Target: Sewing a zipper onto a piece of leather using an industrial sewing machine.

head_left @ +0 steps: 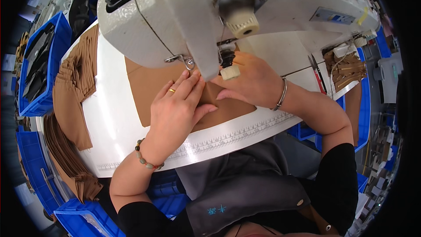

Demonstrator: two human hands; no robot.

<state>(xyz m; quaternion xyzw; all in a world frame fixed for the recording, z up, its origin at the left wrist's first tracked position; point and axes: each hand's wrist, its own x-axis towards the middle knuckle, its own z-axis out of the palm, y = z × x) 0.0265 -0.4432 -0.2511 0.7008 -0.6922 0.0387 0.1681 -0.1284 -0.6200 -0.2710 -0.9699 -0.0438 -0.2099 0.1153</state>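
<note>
A brown fabric piece (147, 92) lies flat on the white table under the head of a sewing machine (175, 22). My left hand (180, 101) rests on it, palm down, with fingers stretched toward the needle area and the thumb apart. On the other side of the machine head, my right hand (252, 81) also lies on the fabric; its thumb is stretched out toward my left thumb. The machine head hides the right fingertips and the needle. Neither hand is gripped around anything.
Stacked brown fabric pieces (72, 92) lie at the table's left, with more hanging over its edge. A blue bin (61, 39) of dark pieces stands beyond. To the right are scissors (316, 72) and a bundle of brown strips (344, 70). A printed ruler (219, 139) runs along the front edge.
</note>
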